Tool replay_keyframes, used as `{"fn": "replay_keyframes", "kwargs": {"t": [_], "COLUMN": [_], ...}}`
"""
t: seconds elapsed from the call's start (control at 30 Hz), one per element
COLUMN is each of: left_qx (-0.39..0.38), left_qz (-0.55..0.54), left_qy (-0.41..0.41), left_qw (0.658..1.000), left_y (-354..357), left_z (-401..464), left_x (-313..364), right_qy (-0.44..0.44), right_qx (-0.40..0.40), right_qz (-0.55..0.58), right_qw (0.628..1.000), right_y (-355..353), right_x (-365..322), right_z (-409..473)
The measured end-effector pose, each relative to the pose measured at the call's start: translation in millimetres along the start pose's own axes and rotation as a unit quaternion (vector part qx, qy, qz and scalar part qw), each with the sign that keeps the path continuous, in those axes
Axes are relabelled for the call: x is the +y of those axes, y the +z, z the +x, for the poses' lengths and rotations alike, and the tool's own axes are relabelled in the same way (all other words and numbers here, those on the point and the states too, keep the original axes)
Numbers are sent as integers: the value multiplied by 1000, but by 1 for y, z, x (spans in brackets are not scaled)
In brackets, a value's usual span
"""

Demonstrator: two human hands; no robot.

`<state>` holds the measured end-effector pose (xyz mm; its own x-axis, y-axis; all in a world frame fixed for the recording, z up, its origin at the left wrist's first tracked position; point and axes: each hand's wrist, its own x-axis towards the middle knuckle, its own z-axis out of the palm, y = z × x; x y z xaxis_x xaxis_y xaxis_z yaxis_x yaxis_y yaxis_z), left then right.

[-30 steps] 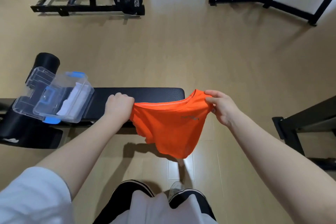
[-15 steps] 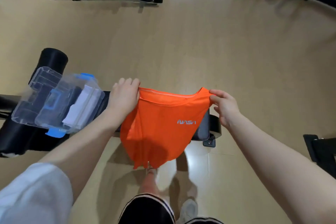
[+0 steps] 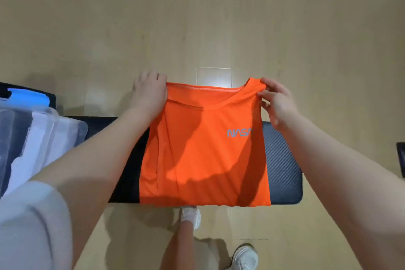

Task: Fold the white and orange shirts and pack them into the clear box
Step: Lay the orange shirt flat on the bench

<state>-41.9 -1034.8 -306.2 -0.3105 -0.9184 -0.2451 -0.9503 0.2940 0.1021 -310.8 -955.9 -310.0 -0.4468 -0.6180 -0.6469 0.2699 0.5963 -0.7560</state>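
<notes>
Black padded bench [image 3: 282, 160] on wooden floor: orange NASA shirt [image 3: 203, 155] draped across it, left hand [image 3: 149, 94] and right hand [image 3: 275, 103] pinching its shoulders; clear box [image 3: 43, 133] sits left.

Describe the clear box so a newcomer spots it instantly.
Start at the black padded bench crossing the middle of the view and follow it to its left end. There sits the clear box, see-through plastic with a blue latch and white fabric visible inside.
</notes>
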Motion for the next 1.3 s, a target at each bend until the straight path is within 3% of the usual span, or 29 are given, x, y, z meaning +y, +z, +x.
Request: {"fn": "replay_keyframes", "kwargs": {"t": [0.07, 0.13, 0.23, 0.3, 0.43, 0.67, 0.83, 0.97, 1.17, 1.3], "left_qx": [6, -13, -55, -47, 25, 7, 16, 23, 27, 109], "left_qz": [-57, -104, -129, -149, -203, -298, -326, -314, -269, -358], "left_qy": [-25, -37, -19, -29, -137, -278, -361, -435, -442, -419], "left_qw": [998, 994, 990, 987, 969, 913, 873, 844, 855, 827], "left_y": [18, 33, 53, 60, 70, 107, 123, 131, 140, 123], "left_z": [8, 3, -28, -60, -136, -252, -260, -242, -229, -245], "left_x": [-1, -2, -6, -6, 10, 39, 62, 69, 57, 39], "right_qy": [3, -3, -64, -88, -79, -62, -39, -32, -1, 2], "right_qx": [-21, -35, -17, 5, -5, 7, -3, 38, 116, 113], "right_qz": [-20, -125, -363, -411, -412, -437, -352, -312, -298, -272], "right_qw": [1000, 991, 929, 907, 908, 897, 935, 949, 948, 956], "right_y": [1, -1, -12, -20, -41, -89, -105, -98, -80, -79], "right_x": [9, 18, 38, 49, 78, 162, 203, 213, 220, 217], "right_z": [14, 18, 12, -6, -58, -124, -142, -142, -128, -129]}}
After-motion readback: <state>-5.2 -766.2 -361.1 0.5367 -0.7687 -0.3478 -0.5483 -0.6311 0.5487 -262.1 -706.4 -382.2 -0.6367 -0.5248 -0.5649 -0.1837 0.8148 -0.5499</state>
